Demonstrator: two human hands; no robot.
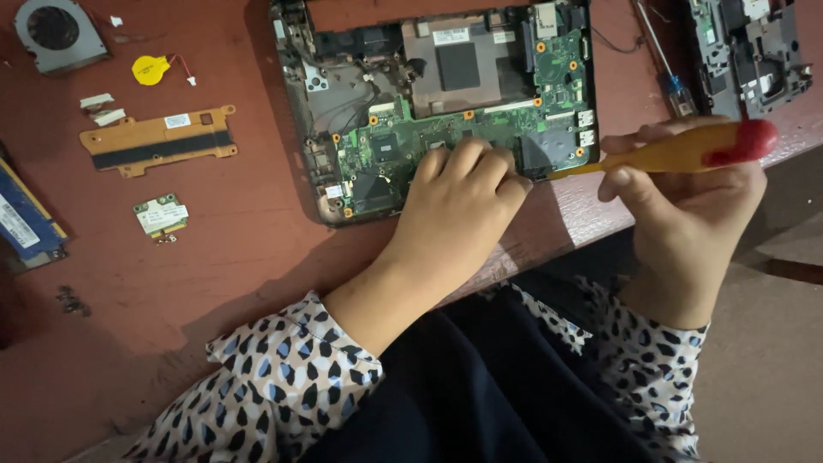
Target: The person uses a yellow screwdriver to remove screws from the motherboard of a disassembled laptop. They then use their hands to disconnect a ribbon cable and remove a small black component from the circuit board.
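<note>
The left hand point(459, 201), fingers curled shut, rests on the green motherboard point(446, 137) in the opened laptop base point(300, 163). The right hand point(686, 206) grips a yellow-handled screwdriver point(677, 153) beside it.

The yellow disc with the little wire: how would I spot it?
Start at the opened laptop base on the reddish table and look left to the round fan. Just right of it lies the yellow disc, the only round yellow part, trailing a thin red wire.

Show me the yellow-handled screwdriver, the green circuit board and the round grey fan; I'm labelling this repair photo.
Yellow-handled screwdriver point(677, 153), head view: middle of handle.
Green circuit board point(480, 120), head view: upper strip of the board.
Round grey fan point(56, 30), head view: dark hub.
</note>
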